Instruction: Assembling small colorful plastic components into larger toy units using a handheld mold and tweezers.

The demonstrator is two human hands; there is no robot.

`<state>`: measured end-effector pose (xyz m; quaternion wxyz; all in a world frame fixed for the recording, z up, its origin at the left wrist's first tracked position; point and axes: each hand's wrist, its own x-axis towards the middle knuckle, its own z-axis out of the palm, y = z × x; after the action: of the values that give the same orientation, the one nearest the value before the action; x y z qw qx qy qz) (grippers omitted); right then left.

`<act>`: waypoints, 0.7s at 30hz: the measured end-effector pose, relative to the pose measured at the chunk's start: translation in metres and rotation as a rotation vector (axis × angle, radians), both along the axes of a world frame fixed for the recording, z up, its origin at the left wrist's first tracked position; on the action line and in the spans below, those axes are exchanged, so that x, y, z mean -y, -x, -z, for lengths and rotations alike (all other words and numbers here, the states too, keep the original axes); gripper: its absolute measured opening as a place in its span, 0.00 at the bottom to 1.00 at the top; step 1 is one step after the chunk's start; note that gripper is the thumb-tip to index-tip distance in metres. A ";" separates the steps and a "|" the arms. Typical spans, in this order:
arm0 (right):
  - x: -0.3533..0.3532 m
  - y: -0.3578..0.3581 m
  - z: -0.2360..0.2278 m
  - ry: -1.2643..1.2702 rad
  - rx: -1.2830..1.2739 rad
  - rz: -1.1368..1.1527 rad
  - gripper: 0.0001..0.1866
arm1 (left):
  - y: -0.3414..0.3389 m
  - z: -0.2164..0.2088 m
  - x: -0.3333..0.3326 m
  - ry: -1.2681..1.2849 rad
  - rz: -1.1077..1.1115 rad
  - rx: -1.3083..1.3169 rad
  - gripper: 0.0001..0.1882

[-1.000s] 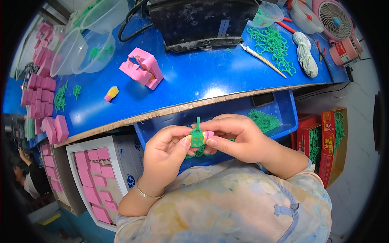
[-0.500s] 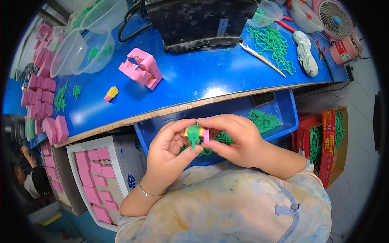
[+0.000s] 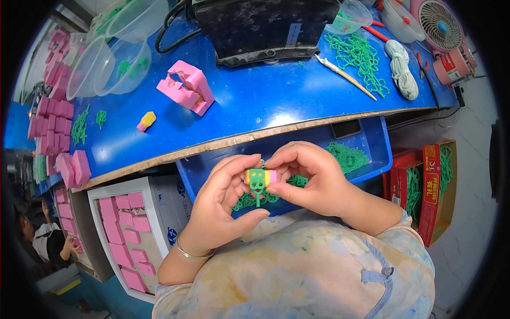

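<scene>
A small green openwork piece [image 3: 257,183] with a thin stem at its lower end lies against a yellow and pink block [image 3: 272,176]. My right hand [image 3: 313,178] pinches the block's pink end between thumb and fingers. My left hand [image 3: 220,196] is open around the left side of the piece. Its index fingertip is at the top of the piece, and its thumb stands apart below; whether the curled fingers touch the back is hidden. Under both hands, a blue tray [image 3: 380,143] holds several green openwork pieces [image 3: 345,158].
On the blue table [image 3: 255,103] stand a pink block mould [image 3: 187,87], another yellow and pink piece [image 3: 146,122], a dark machine [image 3: 265,32], a pointed wooden-handled tool [image 3: 348,80] and clear bowls [image 3: 123,66]. Pink blocks [image 3: 119,234] fill a tray at left. A co-worker [image 3: 48,242] is at far left.
The green piece has turned, so its openwork face and the yellow behind it show. My left thumb has moved off it, downward. The co-worker's arms have shifted.
</scene>
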<state>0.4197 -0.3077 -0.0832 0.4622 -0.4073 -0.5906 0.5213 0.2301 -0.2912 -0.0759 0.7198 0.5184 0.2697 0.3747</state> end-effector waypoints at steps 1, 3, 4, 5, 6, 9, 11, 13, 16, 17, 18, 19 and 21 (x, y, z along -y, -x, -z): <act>0.000 0.001 0.001 0.000 0.000 -0.002 0.12 | -0.001 0.000 0.000 -0.017 -0.023 0.029 0.29; 0.002 0.003 0.002 -0.005 -0.049 -0.040 0.15 | 0.000 0.004 -0.002 -0.077 -0.027 -0.016 0.27; 0.002 0.003 0.000 -0.005 -0.049 -0.041 0.15 | 0.000 0.006 -0.003 -0.137 -0.028 -0.060 0.25; 0.002 0.003 -0.003 0.067 -0.109 -0.065 0.16 | 0.001 0.006 -0.003 -0.137 -0.029 -0.060 0.25; 0.002 0.003 -0.005 0.139 -0.169 -0.090 0.17 | 0.002 0.006 -0.003 -0.195 -0.049 -0.093 0.23; 0.001 0.000 -0.004 0.362 -0.451 -0.118 0.17 | 0.005 0.005 -0.003 -0.250 -0.128 -0.147 0.20; -0.002 -0.009 -0.005 0.400 -0.539 -0.149 0.15 | 0.009 0.005 -0.004 -0.248 -0.187 -0.168 0.19; -0.007 -0.010 -0.003 0.574 -0.820 -0.115 0.09 | 0.013 0.006 -0.005 0.034 -0.187 0.051 0.19; -0.008 -0.012 0.007 0.622 -0.953 -0.295 0.06 | 0.008 0.010 -0.001 0.033 -0.226 0.158 0.20; -0.008 -0.010 0.008 0.653 -0.776 -0.294 0.08 | 0.007 0.012 -0.001 0.011 -0.247 0.181 0.22; -0.005 -0.007 0.003 0.679 -0.542 -0.279 0.08 | 0.007 0.015 -0.001 0.012 -0.246 0.180 0.22; -0.001 0.001 -0.006 0.699 -0.307 -0.262 0.08 | 0.007 0.019 -0.002 -0.072 -0.265 0.159 0.23; 0.003 0.015 -0.004 0.403 -0.132 -0.223 0.06 | 0.005 0.021 -0.002 -0.154 -0.276 0.139 0.24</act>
<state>0.4044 -0.3110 -0.0791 0.3486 -0.3885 -0.4845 0.7019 0.2252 -0.2891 -0.0971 0.6366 0.5030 0.2585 0.5244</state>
